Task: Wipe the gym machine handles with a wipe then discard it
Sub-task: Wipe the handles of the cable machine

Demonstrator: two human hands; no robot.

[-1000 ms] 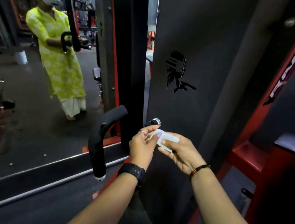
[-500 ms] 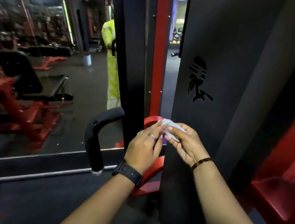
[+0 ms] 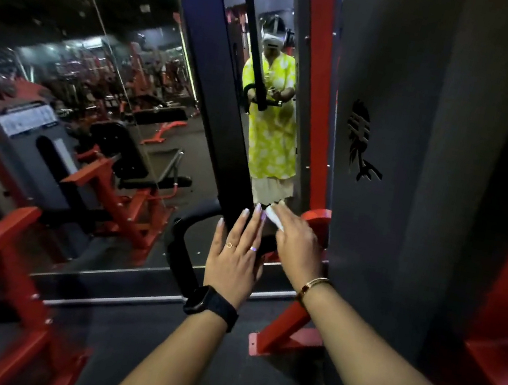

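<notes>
Now wipe (image 3: pixel 274 218) in right hand (image 3: pixel 296 249)

1. We see both forearms reaching forward from the bottom edge, bare to the wrists.
2. Our left hand (image 3: pixel 237 253) is flat, palm away, fingers straight and spread a little, with rings on two fingers and a dark watch at the wrist.
3. Our right hand (image 3: pixel 296 244) sits just beside it, fingers curled, pinching a white wipe (image 3: pixel 274 218); a thin bracelet circles that wrist.
</notes>
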